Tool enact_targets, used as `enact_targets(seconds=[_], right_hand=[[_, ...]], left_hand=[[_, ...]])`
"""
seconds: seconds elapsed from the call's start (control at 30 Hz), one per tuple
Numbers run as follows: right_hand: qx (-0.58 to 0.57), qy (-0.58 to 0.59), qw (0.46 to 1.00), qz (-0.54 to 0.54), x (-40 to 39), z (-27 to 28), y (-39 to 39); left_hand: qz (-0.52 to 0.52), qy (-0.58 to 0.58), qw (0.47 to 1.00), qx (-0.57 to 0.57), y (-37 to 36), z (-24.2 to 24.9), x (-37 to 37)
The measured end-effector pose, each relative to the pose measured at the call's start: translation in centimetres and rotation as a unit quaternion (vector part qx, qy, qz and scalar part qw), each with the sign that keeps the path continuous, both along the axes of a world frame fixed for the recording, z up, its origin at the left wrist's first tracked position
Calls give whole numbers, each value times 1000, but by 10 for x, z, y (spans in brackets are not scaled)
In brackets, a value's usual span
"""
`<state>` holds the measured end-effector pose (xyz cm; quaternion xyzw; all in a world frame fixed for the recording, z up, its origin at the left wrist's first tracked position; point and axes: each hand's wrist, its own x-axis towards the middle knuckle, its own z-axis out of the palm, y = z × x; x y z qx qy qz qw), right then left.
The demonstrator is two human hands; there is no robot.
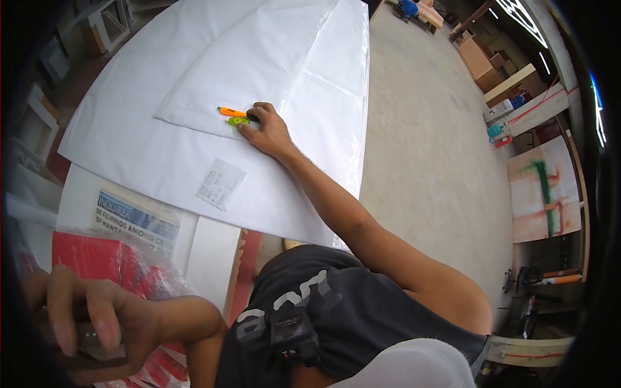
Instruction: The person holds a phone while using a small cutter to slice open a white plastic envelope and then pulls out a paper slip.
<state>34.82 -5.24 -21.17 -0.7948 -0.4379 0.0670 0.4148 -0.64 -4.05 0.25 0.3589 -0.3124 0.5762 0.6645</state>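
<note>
My right hand [266, 129] reaches across large white sheets [162, 129] spread over the table. Its fingers close on an orange marker [233, 112] and touch a small green round object [238, 121] beside it, both lying on the upper sheet [291, 58]. My left hand [84, 320] is close to the camera at the lower left, fingers curled around a small grey object that is mostly hidden. A small printed paper slip [220, 183] lies on the lower sheet, near my right forearm.
A folded newspaper [136, 220] and red packages in clear plastic [116, 265] lie at the table's near left edge. Concrete floor [427, 129] spreads to the right. Cardboard boxes [482, 61], a painted board [543, 187] and wooden frames [110, 22] stand around.
</note>
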Motion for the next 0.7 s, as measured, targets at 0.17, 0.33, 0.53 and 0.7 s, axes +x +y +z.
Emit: enact_targets(seconds=[0.17,0.33,0.53,0.7], right_hand=[[4,-9,1000,2,0,-1,0],[23,-7,1000,8,-1,-2,-1],[6,-40,999,-2,-3,1,-1],[37,0,999,-23,-1,-10,6]], left_hand=[[-53,31,998,5,9,-6,-14],[-44,29,998,18,12,-6,-16],[-20,44,999,15,11,-4,-19],[-32,31,999,4,3,0,-15]])
